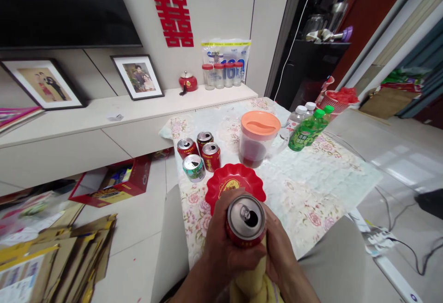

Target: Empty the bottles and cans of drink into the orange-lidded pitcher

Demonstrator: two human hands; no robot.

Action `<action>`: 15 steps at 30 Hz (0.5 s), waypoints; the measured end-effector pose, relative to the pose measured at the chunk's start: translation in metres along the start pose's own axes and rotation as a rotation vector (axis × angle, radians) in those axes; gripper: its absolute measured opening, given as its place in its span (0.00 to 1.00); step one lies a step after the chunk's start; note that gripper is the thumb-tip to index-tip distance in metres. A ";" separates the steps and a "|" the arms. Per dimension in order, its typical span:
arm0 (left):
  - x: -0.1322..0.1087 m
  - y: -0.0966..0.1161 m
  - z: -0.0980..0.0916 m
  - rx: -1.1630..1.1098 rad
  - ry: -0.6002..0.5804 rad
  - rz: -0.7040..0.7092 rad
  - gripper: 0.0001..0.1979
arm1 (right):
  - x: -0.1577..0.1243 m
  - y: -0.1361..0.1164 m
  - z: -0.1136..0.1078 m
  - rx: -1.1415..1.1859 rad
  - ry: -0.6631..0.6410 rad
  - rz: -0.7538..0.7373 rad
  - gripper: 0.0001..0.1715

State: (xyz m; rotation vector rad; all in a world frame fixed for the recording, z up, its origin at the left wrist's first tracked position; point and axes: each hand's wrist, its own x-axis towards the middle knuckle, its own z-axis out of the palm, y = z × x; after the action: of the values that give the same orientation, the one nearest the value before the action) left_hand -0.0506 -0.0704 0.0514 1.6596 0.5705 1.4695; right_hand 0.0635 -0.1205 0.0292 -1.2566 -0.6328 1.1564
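Observation:
An opened red drink can (246,220) is held upright just in front of me, over the near edge of the red scalloped plate (254,180). My left hand (221,243) is wrapped round the can's left side, thumb across its front. On the can's other side, my right hand (278,243) is closed on a yellow cloth (254,280), which hangs below the can; most of its fingers are hidden. Left of the plate stand several opened cans, among them a red can (211,157) and a green-and-white can (194,169). Beyond the plate is a clear pitcher (254,148) with an orange lid and dark liquid inside.
A flowered tablecloth (308,192) covers the table. Green bottles (304,132) and clear bottles (296,117) stand at its right. Red-lidded jars (219,76) line the cabinet (138,113). Flattened cardboard (58,261) and a red box (134,178) lie on the floor at left.

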 end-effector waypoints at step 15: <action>0.018 0.004 -0.043 0.049 0.201 -0.256 0.37 | -0.034 -0.088 -0.111 -0.913 0.431 -0.742 0.04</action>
State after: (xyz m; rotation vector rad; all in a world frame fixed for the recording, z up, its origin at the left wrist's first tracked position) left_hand -0.0890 -0.0461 0.0644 1.4232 0.9020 1.4497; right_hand 0.1779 -0.1869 0.0911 -1.7201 -1.2181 -0.0819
